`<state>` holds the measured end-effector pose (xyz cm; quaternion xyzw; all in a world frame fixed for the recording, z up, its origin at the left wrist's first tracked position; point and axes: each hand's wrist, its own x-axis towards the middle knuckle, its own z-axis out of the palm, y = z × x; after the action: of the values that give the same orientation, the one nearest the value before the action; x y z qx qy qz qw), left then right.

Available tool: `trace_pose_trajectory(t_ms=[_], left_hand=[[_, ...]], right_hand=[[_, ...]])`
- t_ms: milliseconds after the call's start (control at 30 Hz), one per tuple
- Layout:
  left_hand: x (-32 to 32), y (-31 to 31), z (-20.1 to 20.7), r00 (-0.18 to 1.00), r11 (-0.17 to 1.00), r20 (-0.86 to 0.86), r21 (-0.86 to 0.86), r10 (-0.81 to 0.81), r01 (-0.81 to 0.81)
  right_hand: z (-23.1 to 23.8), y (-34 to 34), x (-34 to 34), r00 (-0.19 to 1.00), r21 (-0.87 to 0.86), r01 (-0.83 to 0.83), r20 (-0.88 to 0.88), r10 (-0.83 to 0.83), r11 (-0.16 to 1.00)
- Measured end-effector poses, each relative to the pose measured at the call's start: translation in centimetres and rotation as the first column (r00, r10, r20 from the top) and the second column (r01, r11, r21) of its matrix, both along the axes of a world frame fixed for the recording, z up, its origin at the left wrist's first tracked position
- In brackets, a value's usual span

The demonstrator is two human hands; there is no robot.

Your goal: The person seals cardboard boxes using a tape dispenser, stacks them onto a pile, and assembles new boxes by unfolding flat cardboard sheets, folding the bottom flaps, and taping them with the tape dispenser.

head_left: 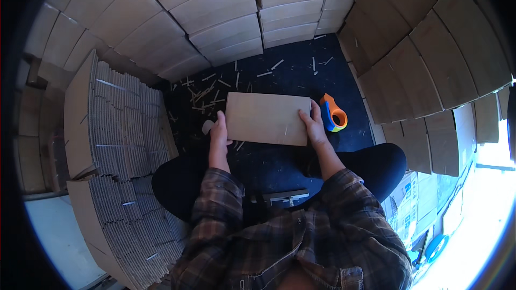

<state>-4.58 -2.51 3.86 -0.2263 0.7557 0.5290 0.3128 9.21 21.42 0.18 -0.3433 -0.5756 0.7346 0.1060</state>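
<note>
A flat-topped tan cardboard box [267, 118] is held level in front of me, above the dark floor. My left hand [219, 131] grips its left end, thumb along the side edge. At the opposite end my right hand [314, 123] has its thumb on the top face and its fingers round the far side. Just right of that hand lies an orange and blue tape dispenser [334, 115]. A small white round object [207, 127] shows beside my left hand, partly hidden by it. The box's underside cannot be seen.
Bundled stacks of flattened cardboard [131, 123] stand at my left. Walls of stacked closed boxes [226, 21] rise ahead, with more boxes [430, 48] on the right. Paper strips [204, 94] litter the dark floor [301, 59]. A blue tape roll [436, 248] lies at lower right.
</note>
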Motion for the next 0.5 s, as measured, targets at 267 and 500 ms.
trace_pose_trajectory(t_ms=[267, 500], left_hand=[[2.3, 0.3, -5.5, 0.821, 0.832, -0.283, 0.426, 0.497, -0.356], [-4.1, 6.4, -4.9, 0.913, 0.922, -0.401, 0.323, -0.07, 0.213]], right_hand=[[1.2, 1.1, 0.0, 0.971, 0.382, -0.191, 0.211, 0.116, 0.904], [3.8, -0.4, 0.5, 0.715, 0.261, -0.613, 0.585, 0.383, 0.745]])
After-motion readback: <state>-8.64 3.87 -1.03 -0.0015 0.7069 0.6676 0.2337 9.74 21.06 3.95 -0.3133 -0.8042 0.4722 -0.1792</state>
